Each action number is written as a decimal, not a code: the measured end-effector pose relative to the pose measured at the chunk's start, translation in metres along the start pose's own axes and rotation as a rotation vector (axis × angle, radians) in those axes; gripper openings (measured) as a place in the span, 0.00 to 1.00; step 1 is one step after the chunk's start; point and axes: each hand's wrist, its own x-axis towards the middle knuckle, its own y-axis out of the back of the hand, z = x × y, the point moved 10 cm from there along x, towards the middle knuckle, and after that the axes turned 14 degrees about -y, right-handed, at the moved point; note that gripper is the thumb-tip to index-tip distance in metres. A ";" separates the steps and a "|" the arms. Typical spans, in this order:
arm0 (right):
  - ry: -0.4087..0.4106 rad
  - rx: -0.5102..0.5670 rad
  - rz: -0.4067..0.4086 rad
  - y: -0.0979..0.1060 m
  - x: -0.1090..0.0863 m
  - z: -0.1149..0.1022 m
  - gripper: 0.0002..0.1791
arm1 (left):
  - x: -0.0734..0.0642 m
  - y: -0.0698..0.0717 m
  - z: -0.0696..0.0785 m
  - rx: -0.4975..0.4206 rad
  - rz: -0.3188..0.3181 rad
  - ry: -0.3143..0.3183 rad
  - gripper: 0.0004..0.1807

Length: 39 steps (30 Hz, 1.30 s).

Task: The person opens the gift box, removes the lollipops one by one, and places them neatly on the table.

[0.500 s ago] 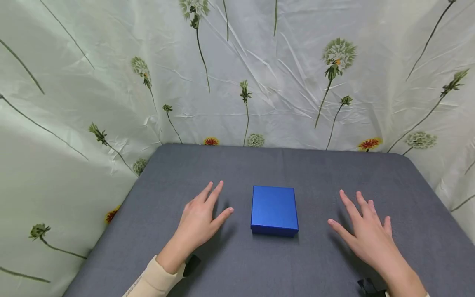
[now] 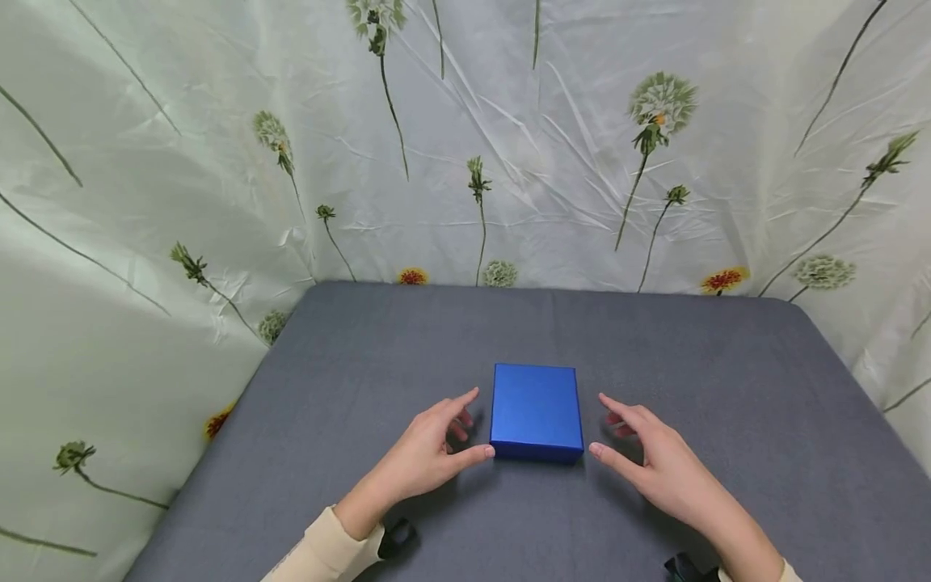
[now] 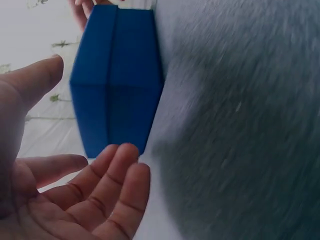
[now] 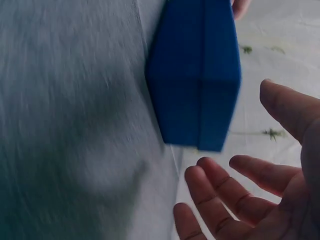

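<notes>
A blue lidded box (image 2: 537, 408) lies on the grey table, its lid seam showing along the side in both wrist views. Just left of it is my left hand (image 2: 429, 453), thumb and fingers spread apart, the thumb tip right at the near left corner in the head view. On the other side my right hand (image 2: 658, 461) faces the box with relaxed fingers, a small gap between its fingertips and the right edge. Neither hand holds anything. In the left wrist view the left fingers (image 3: 127, 195) are loosely bent beside the box (image 3: 117, 85).
The grey cloth-covered table (image 2: 407, 339) reaches back to a pale curtain (image 2: 567, 162) printed with dandelions and orange flowers, which also hangs along the left side. Dark straps (image 2: 398, 537) show at both wrists, below cream sleeves (image 2: 327, 546).
Both hands have moved inward towards the box, the left going right and the right going left. Their fingers have turned to point at its sides. The box has stayed in place.
</notes>
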 end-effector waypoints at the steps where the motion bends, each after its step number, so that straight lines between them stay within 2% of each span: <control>1: 0.014 0.008 0.001 -0.003 0.000 -0.003 0.37 | 0.000 -0.002 0.000 -0.020 0.000 -0.005 0.46; 5: 0.040 0.032 -0.006 -0.014 0.002 -0.010 0.34 | 0.002 -0.009 0.001 -0.086 0.016 -0.017 0.41; 11: 0.044 0.030 0.004 -0.018 0.003 -0.013 0.32 | 0.005 -0.015 0.003 -0.146 0.039 -0.030 0.34; 19: 0.060 0.080 -0.034 -0.023 0.004 -0.018 0.32 | 0.004 -0.013 0.007 -0.160 0.062 -0.046 0.31; 39: 0.012 0.063 -0.091 -0.029 0.008 -0.012 0.37 | 0.009 -0.017 0.004 -0.176 0.048 -0.031 0.31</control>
